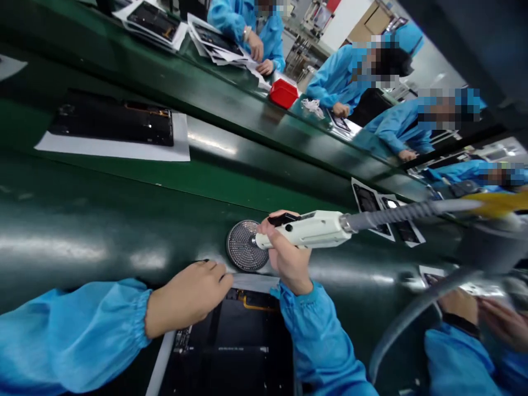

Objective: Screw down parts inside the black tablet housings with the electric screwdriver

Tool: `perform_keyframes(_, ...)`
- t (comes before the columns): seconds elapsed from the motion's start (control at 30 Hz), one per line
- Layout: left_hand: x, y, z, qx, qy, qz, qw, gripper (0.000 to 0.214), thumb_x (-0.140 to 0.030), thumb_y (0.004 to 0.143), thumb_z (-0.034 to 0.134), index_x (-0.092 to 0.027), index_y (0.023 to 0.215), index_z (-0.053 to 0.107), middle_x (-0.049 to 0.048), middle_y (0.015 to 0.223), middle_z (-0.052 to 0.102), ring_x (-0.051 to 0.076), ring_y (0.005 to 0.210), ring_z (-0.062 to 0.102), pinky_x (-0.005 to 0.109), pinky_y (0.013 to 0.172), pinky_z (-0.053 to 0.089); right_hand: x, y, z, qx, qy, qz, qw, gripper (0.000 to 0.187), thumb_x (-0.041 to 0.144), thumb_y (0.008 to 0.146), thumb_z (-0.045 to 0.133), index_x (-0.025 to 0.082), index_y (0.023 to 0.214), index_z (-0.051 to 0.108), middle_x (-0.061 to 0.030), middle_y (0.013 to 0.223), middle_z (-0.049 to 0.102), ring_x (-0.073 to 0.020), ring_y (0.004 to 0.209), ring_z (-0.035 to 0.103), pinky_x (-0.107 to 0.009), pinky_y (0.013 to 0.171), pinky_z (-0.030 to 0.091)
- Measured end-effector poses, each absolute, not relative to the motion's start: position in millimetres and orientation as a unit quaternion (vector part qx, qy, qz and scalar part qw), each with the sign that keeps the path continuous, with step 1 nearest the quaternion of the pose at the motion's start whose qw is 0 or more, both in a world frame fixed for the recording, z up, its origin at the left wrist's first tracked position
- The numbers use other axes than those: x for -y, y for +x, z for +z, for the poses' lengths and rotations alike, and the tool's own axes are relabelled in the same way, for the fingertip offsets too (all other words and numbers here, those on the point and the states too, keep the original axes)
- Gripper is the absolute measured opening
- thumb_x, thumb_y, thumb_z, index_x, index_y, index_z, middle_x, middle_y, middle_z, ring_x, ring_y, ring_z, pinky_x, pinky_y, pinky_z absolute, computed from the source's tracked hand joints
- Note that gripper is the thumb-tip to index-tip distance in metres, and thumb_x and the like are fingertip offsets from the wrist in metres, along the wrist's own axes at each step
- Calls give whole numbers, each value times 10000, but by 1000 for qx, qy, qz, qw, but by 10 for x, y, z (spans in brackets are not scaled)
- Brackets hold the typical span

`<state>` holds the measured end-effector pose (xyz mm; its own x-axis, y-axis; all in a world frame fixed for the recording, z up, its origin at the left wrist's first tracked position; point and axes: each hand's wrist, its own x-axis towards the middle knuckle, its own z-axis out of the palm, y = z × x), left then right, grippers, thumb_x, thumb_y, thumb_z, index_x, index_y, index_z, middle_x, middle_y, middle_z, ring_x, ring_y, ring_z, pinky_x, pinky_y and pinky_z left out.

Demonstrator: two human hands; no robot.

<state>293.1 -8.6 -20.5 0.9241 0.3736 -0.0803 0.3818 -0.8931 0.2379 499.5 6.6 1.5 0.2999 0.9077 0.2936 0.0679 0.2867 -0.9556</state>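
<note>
My right hand (286, 256) is wrapped round a white electric screwdriver (307, 229) that points left, its tip over a round perforated metal dish (244, 246) on the green bench. A grey hose (396, 215) runs off the tool to the right. My left hand (192, 294) lies with its fingers curled together at the top edge of a black opened device (235, 341) on a white sheet right before me. I cannot make out whether those fingers pinch anything.
A second black device on a white sheet (113, 124) lies on the green conveyor (124, 181) at upper left. Several people in blue coats work along the far side, beside a red bin (284, 92). Another person's hands (478, 313) are at lower right.
</note>
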Motion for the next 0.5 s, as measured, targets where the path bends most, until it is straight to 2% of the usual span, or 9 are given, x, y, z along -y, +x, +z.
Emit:
perform_keyframes(0.13,152,2966,-182,-180,974,-18,136,289,-22,715,653,-160,949,557,81,873,642,261,776,628,359,650,543,-103,4955,-52,482,-510,342,625,212,268,806,730,233,986,622,6,793,615,-177,719,593,-391,732,530)
perform_keyframes(0.23,216,2983,-166,-179,976,29,120,243,-92,726,692,-156,924,567,77,840,616,257,746,599,359,619,517,-87,4944,-38,475,-523,337,622,223,287,806,725,229,988,610,4,784,619,-183,720,597,-396,737,518)
perform_keyframes(0.37,276,3003,-161,-194,968,150,53,85,-86,820,580,-168,838,563,72,825,558,248,742,545,368,612,463,-75,4918,-36,475,-533,336,615,239,301,804,721,231,1001,605,0,792,625,-187,732,596,-407,761,519)
perform_keyframes(0.5,300,3016,-202,-181,968,167,41,77,-105,850,572,-158,797,587,66,790,542,238,721,517,365,595,428,-85,4920,-68,482,-533,334,611,224,295,803,722,229,986,608,1,779,616,-185,730,584,-404,759,517)
